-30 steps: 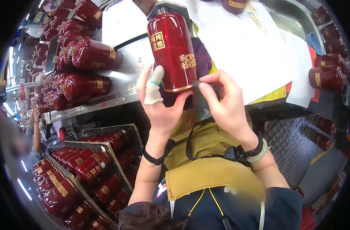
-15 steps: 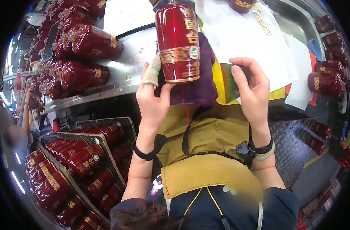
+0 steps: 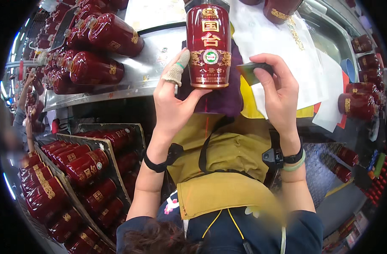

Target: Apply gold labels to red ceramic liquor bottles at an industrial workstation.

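Note:
My left hand (image 3: 173, 99) grips the base end of a glossy dark red bottle (image 3: 195, 42), fingers along its left side and thumb at its base. A knitted cloth sleeve (image 3: 176, 70) covers one of those fingers. Gold characters and a round green-and-white emblem face up on the bottle. Beneath it is a folded purple cloth (image 3: 216, 100); whether the bottle rests on it I cannot tell. To the right, my right hand (image 3: 280, 91) pinches a thin dark green flat piece (image 3: 248, 73) between thumb and fingers, apart from the bottle.
More red bottles (image 3: 98, 67) lie on the metal table (image 3: 159, 51) at left. Trays of bottles (image 3: 81, 163) stand below, lower left. White sheets (image 3: 278, 46) and a yellow cloth (image 3: 249, 99) cover the right side. A blue round container (image 3: 348, 67) sits at far right.
The bottle has turned so its gold characters and emblem now face me, and it has shifted right. My right hand has lifted the green piece off the yellow cloth and tilted it toward the bottle.

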Demonstrator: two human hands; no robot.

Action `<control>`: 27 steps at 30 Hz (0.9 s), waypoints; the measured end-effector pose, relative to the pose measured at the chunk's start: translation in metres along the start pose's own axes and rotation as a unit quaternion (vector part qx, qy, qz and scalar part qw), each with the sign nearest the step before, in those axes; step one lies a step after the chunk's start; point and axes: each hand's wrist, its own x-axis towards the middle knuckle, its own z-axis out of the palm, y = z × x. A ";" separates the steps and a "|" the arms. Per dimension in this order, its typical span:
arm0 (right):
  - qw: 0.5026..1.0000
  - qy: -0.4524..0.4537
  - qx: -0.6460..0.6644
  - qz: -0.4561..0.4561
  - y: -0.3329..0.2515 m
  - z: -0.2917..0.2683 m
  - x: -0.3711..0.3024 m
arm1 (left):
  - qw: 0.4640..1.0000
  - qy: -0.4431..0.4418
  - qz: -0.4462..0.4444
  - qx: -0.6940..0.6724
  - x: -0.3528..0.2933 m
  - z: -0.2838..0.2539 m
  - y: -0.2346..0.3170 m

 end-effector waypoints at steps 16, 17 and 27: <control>0.977 -0.067 0.121 0.165 0.026 0.036 0.019 | 0.938 -0.098 -0.185 -0.278 0.027 -0.007 -0.004; 0.975 -0.072 0.130 0.165 0.026 0.035 0.018 | 0.937 -0.103 -0.187 -0.275 0.026 -0.006 -0.005; 0.967 -0.101 0.153 0.175 0.025 0.032 0.020 | 0.927 -0.099 -0.194 -0.305 0.027 -0.004 -0.008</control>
